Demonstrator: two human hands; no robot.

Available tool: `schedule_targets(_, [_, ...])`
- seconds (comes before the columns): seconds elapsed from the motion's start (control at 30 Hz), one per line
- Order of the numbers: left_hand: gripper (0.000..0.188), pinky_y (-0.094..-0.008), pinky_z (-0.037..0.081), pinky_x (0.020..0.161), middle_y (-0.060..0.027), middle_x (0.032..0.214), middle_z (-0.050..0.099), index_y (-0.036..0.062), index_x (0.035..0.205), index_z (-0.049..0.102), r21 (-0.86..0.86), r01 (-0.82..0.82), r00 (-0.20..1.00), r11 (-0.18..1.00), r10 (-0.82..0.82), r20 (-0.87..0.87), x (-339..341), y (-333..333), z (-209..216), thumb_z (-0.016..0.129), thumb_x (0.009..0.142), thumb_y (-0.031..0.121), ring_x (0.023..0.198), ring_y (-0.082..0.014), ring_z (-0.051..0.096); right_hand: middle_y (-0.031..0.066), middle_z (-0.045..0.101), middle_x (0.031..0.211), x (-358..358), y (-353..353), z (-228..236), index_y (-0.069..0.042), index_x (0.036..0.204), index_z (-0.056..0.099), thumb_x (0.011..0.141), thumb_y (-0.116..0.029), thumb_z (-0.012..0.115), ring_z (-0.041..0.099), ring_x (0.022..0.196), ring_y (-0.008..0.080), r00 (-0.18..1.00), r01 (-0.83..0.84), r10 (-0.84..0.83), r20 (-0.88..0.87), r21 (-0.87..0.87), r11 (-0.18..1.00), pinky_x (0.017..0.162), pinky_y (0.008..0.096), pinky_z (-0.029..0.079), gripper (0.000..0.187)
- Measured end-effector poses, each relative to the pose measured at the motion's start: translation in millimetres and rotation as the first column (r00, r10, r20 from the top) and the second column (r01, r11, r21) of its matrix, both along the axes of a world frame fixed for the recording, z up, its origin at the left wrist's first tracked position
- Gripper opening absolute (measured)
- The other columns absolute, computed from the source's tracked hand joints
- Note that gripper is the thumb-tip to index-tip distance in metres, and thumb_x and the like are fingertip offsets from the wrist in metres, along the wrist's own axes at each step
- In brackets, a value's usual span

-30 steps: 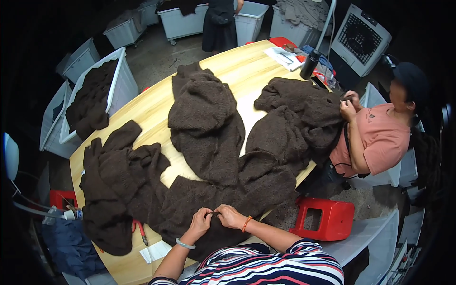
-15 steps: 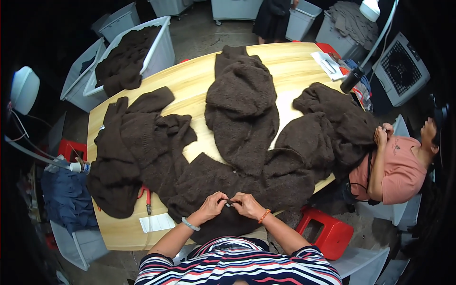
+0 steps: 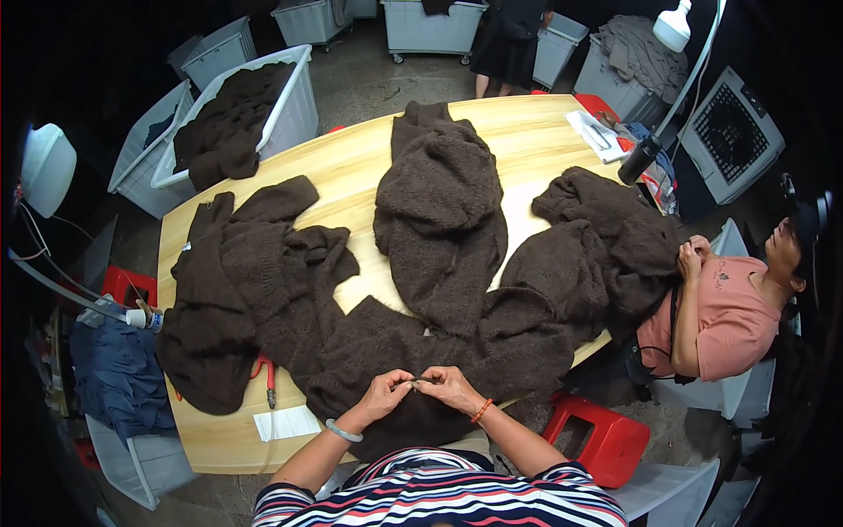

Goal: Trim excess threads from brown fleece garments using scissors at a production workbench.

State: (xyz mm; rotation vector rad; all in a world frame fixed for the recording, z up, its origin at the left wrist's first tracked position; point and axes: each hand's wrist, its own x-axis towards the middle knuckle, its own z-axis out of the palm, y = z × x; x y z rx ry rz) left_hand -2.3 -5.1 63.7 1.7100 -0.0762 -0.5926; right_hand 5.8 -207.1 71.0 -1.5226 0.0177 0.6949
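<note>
A dark brown knit sweater (image 3: 378,338) lies along the table's near edge, part of it drawn up in front of me. My left hand (image 3: 381,396) pinches a small fold of this knit between thumb and fingers. Close beside it, my right hand (image 3: 453,390) pinches the same fold, the two sets of fingertips almost meeting. Fine detail between the fingertips is too small to make out. More brown knit garments lie around it: one pile (image 3: 255,281) at the left, one (image 3: 439,202) at the centre, and one (image 3: 571,263) at the right.
A red-handled tool (image 3: 270,379) and white paper slip (image 3: 287,423) lie left of my arm. A co-worker in pink (image 3: 724,303) handles knit at the right. A red stool (image 3: 601,439) stands at lower right. White bins (image 3: 303,105), lamps (image 3: 672,28) and a dark bottle (image 3: 640,160) surround the work.
My fingertips have come closer together on the knit fold, and the hands have turned slightly. The whole view has shifted a little; the garment piles lie as before.
</note>
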Motion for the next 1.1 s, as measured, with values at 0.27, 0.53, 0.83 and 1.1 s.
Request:
schedule_targets(0.27, [0.046, -0.0404, 0.044, 0.091, -0.0161, 0.116, 0.057, 0.0009, 0.119, 0.055, 0.257, 0.076, 0.876, 0.964, -0.187, 0.445, -15, 2, 18, 0.07, 0.078, 0.016, 0.109, -0.0328, 0.054, -0.0053, 0.061, 0.077, 7, -4, 18, 0.0, 0.088, 0.067, 0.089, -0.017, 0.07, 0.051, 0.068, 0.0004, 0.998, 0.065, -0.066, 0.013, 0.052, 0.997, 0.058, 0.0168, 0.039, 0.017])
schedule_targets(0.53, [0.025, -0.0322, 0.05, 0.071, -0.0145, 0.088, 0.066, 0.0005, 0.105, 0.062, 0.152, -0.091, 0.942, 0.984, 0.035, 0.334, -11, 15, 18, 0.059, 0.079, 0.002, 0.078, -0.0261, 0.065, -0.0059, 0.06, 0.078, 5, 5, 53, -0.003, 0.087, 0.067, 0.086, -0.02, 0.075, 0.051, 0.07, 0.0017, 0.993, -0.093, 0.106, -0.047, 0.224, 0.97, 0.06, 0.018, 0.04, 0.018])
schedule_targets(0.83, [0.02, -0.0291, 0.049, 0.076, -0.0109, 0.088, 0.067, -0.0007, 0.104, 0.061, 0.067, -0.125, 0.946, 0.99, 0.099, 0.307, -17, 29, 25, 0.062, 0.085, 0.005, 0.083, -0.0165, 0.064, 0.0092, 0.064, 0.073, -3, 8, 61, 0.001, 0.085, 0.065, 0.078, -0.024, 0.077, 0.059, 0.068, 0.0151, 0.918, -0.162, 0.237, 0.317, -0.245, 0.956, 0.065, 0.0294, 0.048, 0.029])
schedule_targets(1.1, [0.02, -0.0267, 0.048, 0.075, -0.0071, 0.086, 0.065, -0.0009, 0.103, 0.061, 0.009, -0.131, 0.955, 0.991, 0.124, 0.268, -17, 29, 25, 0.061, 0.084, 0.003, 0.082, -0.0113, 0.06, 0.0169, 0.064, 0.081, -7, 11, 59, 0.003, 0.086, 0.063, 0.078, -0.015, 0.072, 0.065, 0.075, 0.0296, 0.849, -0.101, 0.243, 0.47, -0.307, 0.946, 0.068, 0.0367, 0.05, 0.022])
